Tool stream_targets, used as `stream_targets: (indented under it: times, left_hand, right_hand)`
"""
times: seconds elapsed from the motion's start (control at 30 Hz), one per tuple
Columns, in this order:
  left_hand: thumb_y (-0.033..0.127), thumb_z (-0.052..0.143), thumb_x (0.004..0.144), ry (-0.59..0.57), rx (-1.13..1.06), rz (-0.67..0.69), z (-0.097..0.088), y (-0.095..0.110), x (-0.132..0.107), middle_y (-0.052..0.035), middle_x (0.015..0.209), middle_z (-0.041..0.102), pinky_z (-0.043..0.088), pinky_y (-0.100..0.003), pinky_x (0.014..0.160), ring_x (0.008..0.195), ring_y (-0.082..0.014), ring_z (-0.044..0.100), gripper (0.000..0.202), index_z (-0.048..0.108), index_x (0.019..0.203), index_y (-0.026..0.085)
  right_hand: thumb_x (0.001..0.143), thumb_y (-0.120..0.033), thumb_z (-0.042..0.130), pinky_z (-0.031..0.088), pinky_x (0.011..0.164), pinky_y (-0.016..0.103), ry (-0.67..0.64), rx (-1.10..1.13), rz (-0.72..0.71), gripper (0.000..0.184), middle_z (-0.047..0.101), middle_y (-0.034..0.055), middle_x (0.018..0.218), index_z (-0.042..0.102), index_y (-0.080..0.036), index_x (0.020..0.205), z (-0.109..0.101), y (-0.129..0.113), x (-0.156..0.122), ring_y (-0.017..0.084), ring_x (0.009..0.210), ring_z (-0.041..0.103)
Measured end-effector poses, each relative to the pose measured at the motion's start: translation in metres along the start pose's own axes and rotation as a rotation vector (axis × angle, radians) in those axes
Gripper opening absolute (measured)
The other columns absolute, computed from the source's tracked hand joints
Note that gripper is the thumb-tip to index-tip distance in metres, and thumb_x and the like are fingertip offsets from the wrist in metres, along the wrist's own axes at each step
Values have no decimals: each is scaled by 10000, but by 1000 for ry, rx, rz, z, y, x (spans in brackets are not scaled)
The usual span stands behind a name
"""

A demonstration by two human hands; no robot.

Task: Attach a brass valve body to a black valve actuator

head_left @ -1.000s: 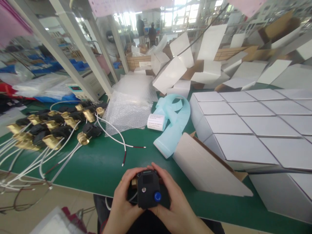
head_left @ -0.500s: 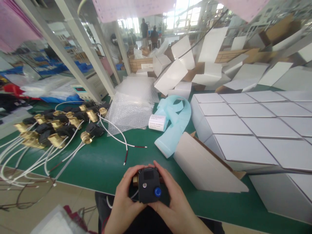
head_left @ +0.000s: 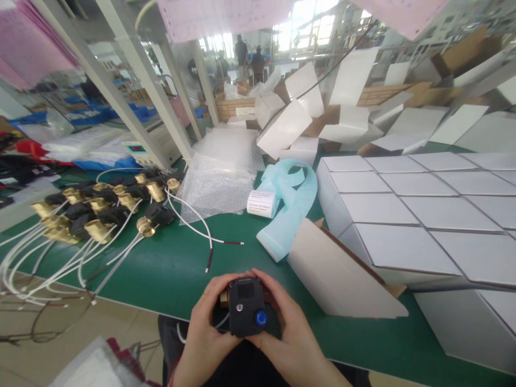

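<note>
A: Both hands are on it at the near edge of the green counter [head_left: 169, 274]. The left hand [head_left: 207, 336] is clamped on the black valve actuator [head_left: 245, 307] from one side, the right hand [head_left: 288, 333] wrapped round the other.

B: Much change over the last second?

A: Barely. The unit has lifted a touch and sits squarer to the camera, blue knob [head_left: 260, 319] facing up, brass fitting [head_left: 224, 299] peeking out at the left. Looks like it's being inspected, grip unchanged.

B: And around it?

A: A cluster of matching brass valves [head_left: 100, 207] with white cables well off to the left, bubble wrap [head_left: 217, 183] beyond, a label roll [head_left: 261, 203], white boxes [head_left: 407, 215] to the right.
</note>
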State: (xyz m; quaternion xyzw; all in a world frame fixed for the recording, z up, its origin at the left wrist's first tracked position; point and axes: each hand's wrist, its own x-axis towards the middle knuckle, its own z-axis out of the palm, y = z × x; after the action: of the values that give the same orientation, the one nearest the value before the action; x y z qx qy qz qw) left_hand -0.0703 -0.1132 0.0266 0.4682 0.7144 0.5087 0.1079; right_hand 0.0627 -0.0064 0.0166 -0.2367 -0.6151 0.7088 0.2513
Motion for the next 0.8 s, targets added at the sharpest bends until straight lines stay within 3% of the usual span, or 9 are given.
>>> stream_targets:
  times: [0.1, 0.23, 0.47, 0.8]
  left_hand:
    - [159, 804, 738, 7, 17, 14, -1, 2, -1, -19, 1177, 704, 568, -303, 940, 1066, -214, 696, 567, 615, 1247, 322]
    - [178, 792, 768, 33, 30, 66, -5, 12, -1, -15, 1179, 701, 571, -287, 923, 1071, -208, 696, 546, 602, 1256, 333]
    - [146, 775, 766, 88, 15, 149, -14, 39, 19, -9, 1169, 709, 582, -272, 856, 1043, -210, 697, 554, 608, 1255, 346]
    - [91, 785, 706, 207, -47, 171, -10, 40, 32, 13, 1195, 708, 581, -264, 910, 1061, -203, 704, 639, 622, 1257, 372]
  right_hand:
    - [699, -146, 763, 502, 1105, 425, -13, 17, -16, 697, 629, 98, 1412, 576, -262, 1360, -1, 0, 0, 263, 1264, 627]
    - [709, -127, 725, 487, 1126, 427, -56, -27, -148, 678, 630, 103, 1416, 587, -262, 1358, -2, -6, 0, 265, 1302, 602]
    - [761, -175, 722, 482, 1130, 423, -75, -7, -262, 629, 625, 102, 1426, 588, -270, 1368, -4, -35, 13, 264, 1315, 594]
    - [778, -466, 821, 448, 1157, 450, -106, 75, -243, 719, 569, 107, 1491, 545, -304, 1422, -1, -37, 30, 297, 1378, 533]
